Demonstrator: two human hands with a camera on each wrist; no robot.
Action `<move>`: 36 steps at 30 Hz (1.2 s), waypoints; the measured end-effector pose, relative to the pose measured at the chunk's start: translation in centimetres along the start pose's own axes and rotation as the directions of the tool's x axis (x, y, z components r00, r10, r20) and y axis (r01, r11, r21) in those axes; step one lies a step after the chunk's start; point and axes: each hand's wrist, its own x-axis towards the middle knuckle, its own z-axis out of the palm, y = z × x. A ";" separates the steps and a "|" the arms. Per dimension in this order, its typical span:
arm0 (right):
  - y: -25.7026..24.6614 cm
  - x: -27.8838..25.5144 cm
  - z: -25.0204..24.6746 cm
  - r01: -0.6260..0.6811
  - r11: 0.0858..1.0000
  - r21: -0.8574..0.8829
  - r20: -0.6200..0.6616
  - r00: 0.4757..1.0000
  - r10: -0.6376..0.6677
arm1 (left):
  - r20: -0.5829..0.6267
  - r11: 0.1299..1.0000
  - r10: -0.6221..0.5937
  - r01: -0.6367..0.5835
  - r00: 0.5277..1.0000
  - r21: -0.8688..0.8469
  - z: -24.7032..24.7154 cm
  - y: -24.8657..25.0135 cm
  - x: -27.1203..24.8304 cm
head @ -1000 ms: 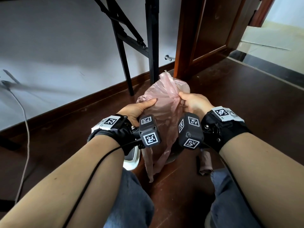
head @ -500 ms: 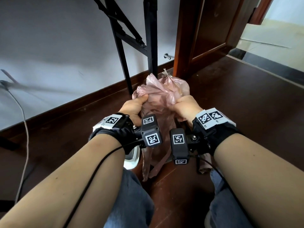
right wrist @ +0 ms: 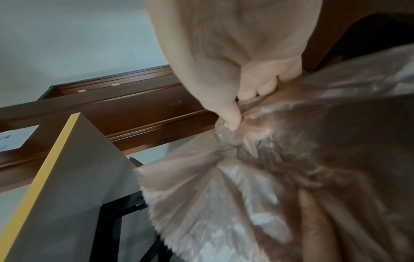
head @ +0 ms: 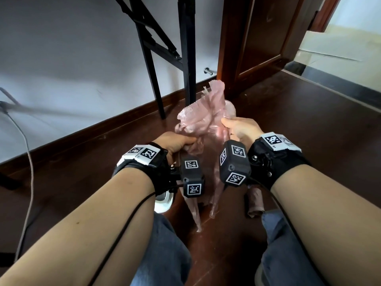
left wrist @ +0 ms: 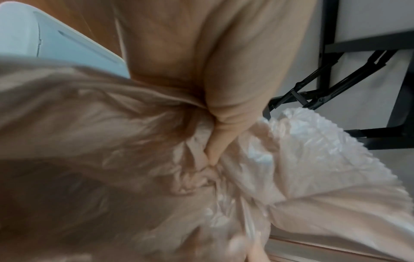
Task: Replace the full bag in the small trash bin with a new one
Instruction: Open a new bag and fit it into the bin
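Observation:
A thin pink trash bag (head: 203, 116) hangs between my two hands above the floor, its serrated top edge standing up and its tails dangling between my knees. My left hand (head: 178, 142) grips bunched film at the bag's lower left; the left wrist view shows thumb and finger of that hand (left wrist: 213, 152) pinching crumpled plastic (left wrist: 291, 168). My right hand (head: 237, 129) grips the right side a little higher, fingers curled into the film (right wrist: 235, 113). The white bin (head: 164, 203) peeks out under my left wrist, mostly hidden.
A roll of pink bags (head: 254, 203) lies on the dark wood floor by my right knee. Black table legs (head: 186, 58) and the skirting board stand just behind the bag, a brown door frame (head: 231, 48) to the right. A cable (head: 26, 162) trails at left.
My hands have drawn apart: the left dropped lower and toward me, the right stayed higher. The bag's serrated top edge now stands up above both hands.

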 end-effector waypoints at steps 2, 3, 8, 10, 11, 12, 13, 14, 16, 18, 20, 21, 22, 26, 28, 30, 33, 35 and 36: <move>0.0 -0.1 -0.2 0.055 0.997 -0.059 -0.047 0.997 -0.058 | -0.069 0.997 0.043 -0.047 0.997 -0.061 -0.3 -0.5 0.4; -0.1 -0.1 -0.3 0.087 0.990 -0.108 -0.057 0.994 -0.094 | -0.108 0.992 0.046 -0.058 0.993 -0.108 -0.5 -0.4 0.4; -1.1 -0.2 -1.1 0.079 0.985 -0.154 -0.098 0.991 -0.095 | -0.260 0.909 -0.028 -0.084 0.965 -0.407 -1.1 1.1 -0.2; -1.4 -0.4 -1.2 0.021 0.996 -0.091 -0.032 0.999 -0.024 | -0.307 0.875 0.007 -0.154 0.952 -0.459 -1.0 1.4 -0.5; -1.4 -0.5 -1.4 -0.004 0.998 -0.068 0.025 1.000 0.006 | -0.323 0.858 0.023 -0.184 0.946 -0.479 -0.8 1.7 -0.9; -1.3 -0.6 -1.5 -0.019 0.997 -0.081 0.103 0.994 0.028 | -0.327 0.839 0.013 -0.188 0.945 -0.510 -0.7 1.8 -1.4; -1.3 -0.9 -1.7 -0.028 0.992 -0.126 0.189 0.981 0.052 | -0.333 0.820 -0.009 -0.184 0.943 -0.542 -0.6 2.1 -1.9; -1.3 -1.2 -2.0 -0.031 0.981 -0.194 0.265 0.961 0.083 | -0.346 0.801 -0.024 -0.189 0.938 -0.568 -0.5 2.3 -2.3; -1.1 -1.5 -2.1 -0.014 0.924 -0.383 0.326 0.934 0.149 | -0.367 0.787 -0.014 -0.216 0.930 -0.577 -0.5 2.5 -2.8; -0.5 -1.1 -2.0 -0.011 0.851 -0.525 0.281 0.942 0.185 | -0.333 0.779 0.008 -0.215 0.943 -0.589 -0.3 2.7 -3.3; 0.2 0.2 -1.6 0.012 0.818 -0.575 0.207 0.970 0.131 | -0.263 0.748 0.027 -0.194 0.965 -0.634 -0.8 2.7 -3.5; 0.3 0.4 -1.6 0.048 0.812 -0.582 0.139 0.989 0.041 | -0.225 0.737 0.028 -0.172 0.974 -0.653 -1.1 2.6 -3.4; 0.4 0.9 -1.5 0.096 0.808 -0.582 0.052 0.995 -0.080 | -0.195 0.748 0.013 -0.138 0.981 -0.650 -1.3 2.6 -3.1; 0.3 1.2 -1.3 0.246 0.863 -0.441 -0.197 0.912 -0.360 | -0.321 0.886 0.017 -0.163 0.947 -0.435 -1.4 2.0 -1.9; -0.3 0.8 -1.1 0.316 0.915 -0.251 -0.149 0.921 -0.359 | -0.352 0.909 0.094 -0.224 0.931 -0.352 -1.2 1.9 -1.6; -0.8 0.0 -0.7 0.336 0.935 -0.114 -0.073 0.935 -0.346 | -0.338 0.907 0.155 -0.269 0.928 -0.324 -1.3 1.7 -1.1; -1.7 -1.5 0.0 0.231 0.935 0.269 0.070 0.964 -0.258 | -0.273 0.898 0.180 -0.271 0.945 -0.346 -1.6 1.9 -1.2; -2.1 -1.8 0.4 0.063 0.837 0.544 0.211 0.955 -0.209 | -0.240 0.895 0.194 -0.272 0.951 -0.353 -1.8 2.0 -1.5; -2.4 -2.1 0.6 -0.014 0.781 0.625 0.266 0.944 -0.195 | -0.256 0.892 0.193 -0.278 0.947 -0.355 -1.9 2.0 -1.7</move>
